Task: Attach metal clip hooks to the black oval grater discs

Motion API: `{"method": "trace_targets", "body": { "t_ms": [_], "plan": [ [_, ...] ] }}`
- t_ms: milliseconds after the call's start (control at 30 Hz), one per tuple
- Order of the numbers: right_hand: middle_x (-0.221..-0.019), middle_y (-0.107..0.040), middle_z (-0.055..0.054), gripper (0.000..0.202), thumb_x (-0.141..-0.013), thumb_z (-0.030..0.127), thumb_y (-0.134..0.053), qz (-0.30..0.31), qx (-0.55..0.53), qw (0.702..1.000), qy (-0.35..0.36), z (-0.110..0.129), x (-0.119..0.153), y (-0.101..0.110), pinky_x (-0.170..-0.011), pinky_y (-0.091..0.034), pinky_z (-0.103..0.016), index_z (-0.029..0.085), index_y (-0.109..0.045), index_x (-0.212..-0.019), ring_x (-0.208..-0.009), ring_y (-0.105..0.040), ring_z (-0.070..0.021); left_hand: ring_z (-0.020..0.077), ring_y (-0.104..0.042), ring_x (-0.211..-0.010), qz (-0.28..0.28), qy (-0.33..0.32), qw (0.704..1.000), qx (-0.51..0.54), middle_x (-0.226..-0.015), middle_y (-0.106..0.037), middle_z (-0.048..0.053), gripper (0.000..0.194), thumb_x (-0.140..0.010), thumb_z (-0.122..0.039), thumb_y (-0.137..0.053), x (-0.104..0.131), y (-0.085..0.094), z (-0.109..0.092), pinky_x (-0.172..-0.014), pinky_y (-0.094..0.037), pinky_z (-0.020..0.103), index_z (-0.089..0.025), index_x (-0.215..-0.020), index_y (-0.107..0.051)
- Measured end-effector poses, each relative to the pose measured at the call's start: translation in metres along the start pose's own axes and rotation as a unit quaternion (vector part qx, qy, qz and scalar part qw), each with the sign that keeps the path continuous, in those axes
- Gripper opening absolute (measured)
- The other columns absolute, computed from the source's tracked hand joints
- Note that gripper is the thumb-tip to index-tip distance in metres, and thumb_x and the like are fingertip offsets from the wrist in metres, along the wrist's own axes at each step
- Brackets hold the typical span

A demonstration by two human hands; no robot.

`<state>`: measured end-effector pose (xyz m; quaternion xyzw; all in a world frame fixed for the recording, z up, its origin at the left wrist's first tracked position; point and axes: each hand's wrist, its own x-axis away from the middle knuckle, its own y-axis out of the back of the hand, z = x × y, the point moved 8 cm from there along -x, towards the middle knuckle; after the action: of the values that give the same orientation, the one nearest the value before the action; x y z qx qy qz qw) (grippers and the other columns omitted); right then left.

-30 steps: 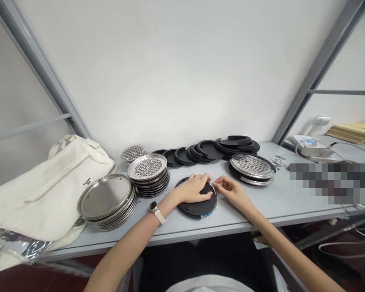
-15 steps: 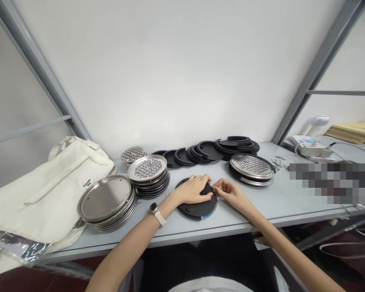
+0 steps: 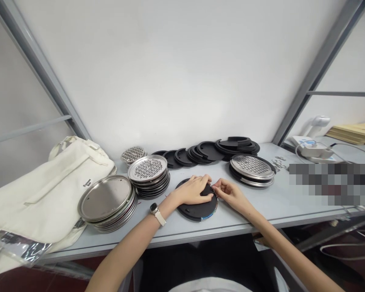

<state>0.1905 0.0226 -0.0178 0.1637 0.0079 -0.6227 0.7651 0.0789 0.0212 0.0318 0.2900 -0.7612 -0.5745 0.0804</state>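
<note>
A black round disc (image 3: 197, 211), with a small knob and a blue-silver sheen along its near right rim, lies on the table in front of me. My left hand (image 3: 194, 190) rests over it, thumb and bent fingers pressing on its right part and holding it down. At the disc's right edge, the fingers of my right hand (image 3: 229, 192) are pinched together. Something small and shiny shows at those fingertips, too small to name. Left of the disc rises a stack of round metal grater plates (image 3: 147, 168).
Smooth metal discs (image 3: 106, 198) are piled near a cream bag (image 3: 48, 186). Black round holders (image 3: 211, 151) line the wall. Grater plates in black holders (image 3: 252, 167) sit at right, beside small metal pieces (image 3: 278, 163). A white device with cables (image 3: 314, 150) stands further right.
Almost nothing differs. Both hands stay at the black disc, with only a slight shift of the right fingertips at its edge.
</note>
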Motion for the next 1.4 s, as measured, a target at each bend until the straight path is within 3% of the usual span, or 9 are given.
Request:
{"method": "trace_targets", "body": {
  "t_ms": [300, 500, 900, 1400],
  "plan": [
    [-0.064, -0.051, 0.005, 0.031, -0.085, 0.050, -0.057, 0.027, -0.012, 0.999, -0.013, -0.0051, 0.0001, -0.0030, -0.053, -0.037, -0.024, 0.020, -0.051, -0.081, -0.056, -0.049, -0.0109, 0.0265, -0.053, -0.110, -0.007, 0.001, 1.000, 0.004, -0.120, -0.054, 0.010, 0.039, -0.088, -0.036, -0.055, -0.0001, -0.0012, 0.0019, -0.097, -0.037, 0.040, -0.018, -0.117, -0.036],
    [-0.058, -0.042, 0.007, 0.026, -0.082, 0.044, -0.059, 0.018, 0.019, 1.000, -0.006, -0.0025, 0.0016, -0.0019, -0.050, -0.031, -0.023, 0.021, -0.049, -0.079, -0.051, -0.039, -0.0093, 0.0273, -0.054, -0.110, -0.006, 0.005, 1.000, 0.008, -0.120, -0.054, 0.011, 0.042, -0.087, -0.037, -0.057, -0.0003, -0.0017, 0.0033, -0.097, -0.038, 0.040, -0.019, -0.118, -0.036],
    [-0.059, -0.042, 0.007, 0.017, -0.082, 0.035, -0.058, -0.007, 0.068, 0.998, 0.014, -0.0012, 0.0023, 0.0030, -0.050, -0.030, -0.024, 0.021, -0.048, -0.078, -0.052, -0.037, -0.0101, 0.0284, -0.054, -0.111, -0.026, 0.022, 0.999, 0.040, -0.119, -0.056, 0.011, 0.044, -0.085, -0.033, -0.059, -0.0010, 0.0001, 0.0031, -0.096, -0.040, 0.041, -0.020, -0.119, -0.034],
    [-0.057, -0.038, 0.009, 0.016, -0.078, 0.030, -0.060, -0.004, 0.028, 1.000, -0.003, -0.0054, 0.0015, 0.0019, -0.050, -0.029, -0.023, 0.022, -0.047, -0.082, -0.050, -0.034, -0.0091, 0.0293, -0.055, -0.111, -0.044, 0.038, 0.998, 0.034, -0.117, -0.056, 0.011, 0.046, -0.083, -0.034, -0.059, -0.0010, -0.0017, 0.0059, -0.096, -0.041, 0.041, -0.020, -0.119, -0.035]
  ]
}}
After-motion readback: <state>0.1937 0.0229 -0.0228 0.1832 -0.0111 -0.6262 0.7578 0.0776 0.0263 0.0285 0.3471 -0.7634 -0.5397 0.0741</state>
